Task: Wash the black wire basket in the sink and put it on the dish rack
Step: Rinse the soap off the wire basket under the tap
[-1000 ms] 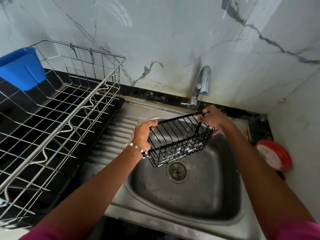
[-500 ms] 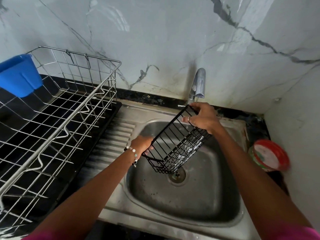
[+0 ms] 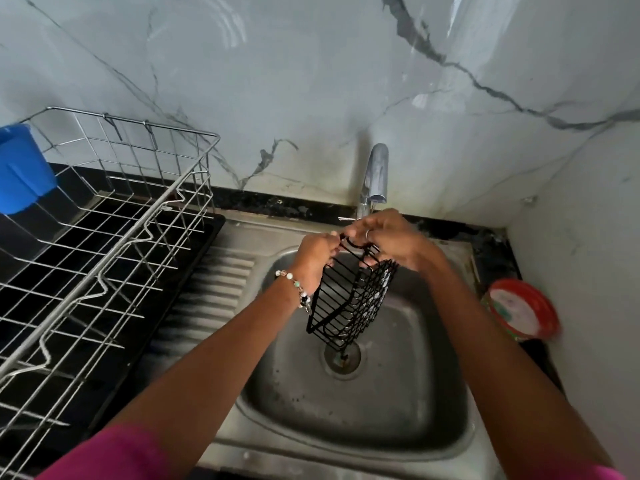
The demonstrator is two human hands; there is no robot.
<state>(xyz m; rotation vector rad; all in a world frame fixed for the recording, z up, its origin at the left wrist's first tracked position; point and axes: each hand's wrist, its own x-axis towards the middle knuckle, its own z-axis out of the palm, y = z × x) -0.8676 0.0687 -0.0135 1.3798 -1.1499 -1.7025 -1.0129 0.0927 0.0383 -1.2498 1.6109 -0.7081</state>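
The fingers (image 3: pixel 332 249) of the left hand (image 3: pixel 313 258) were curled and pinched the top edge of the black wire basket (image 3: pixel 349 303). The right hand (image 3: pixel 388 237) gripped the same top edge just beside it, its fingers closed around the wire. The basket hung almost upright below both hands, over the sink (image 3: pixel 398 393), with its lowest corner above the drain (image 3: pixel 342 356). The tap (image 3: pixel 375 174) stood directly behind the hands. The dish rack (image 3: pixel 104 237) stood on the bench to the left of the sink, well apart from the basket, with a blue cup (image 3: pixel 20 168) at its far left side. A red-rimmed container (image 3: pixel 519 310) sat to the right of the sink.
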